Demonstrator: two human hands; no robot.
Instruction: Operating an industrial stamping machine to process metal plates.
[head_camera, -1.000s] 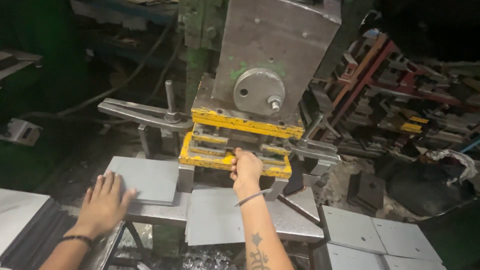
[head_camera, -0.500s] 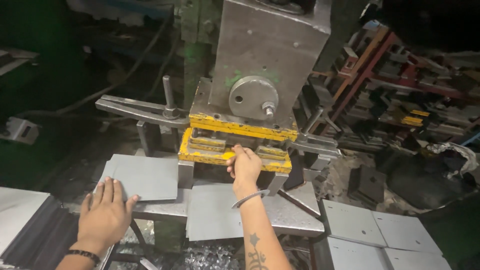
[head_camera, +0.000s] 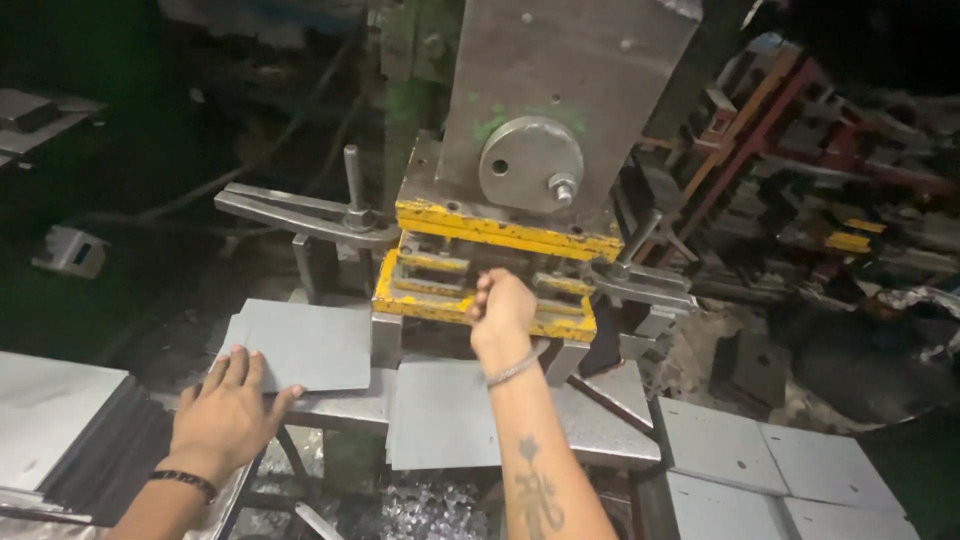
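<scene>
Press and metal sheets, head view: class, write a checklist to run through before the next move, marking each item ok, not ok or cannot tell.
1. Right hand out of the yellow die: not ok, it is at the die opening.
2. Left hand away from the die: ok, flat on the grey sheet to the left.
3. Sheet lies flat on the press table: ok.
4. Bracelet away from moving parts: not ok, close to the die.
5. Part seated in the die: cannot tell, the hand hides it.
</scene>
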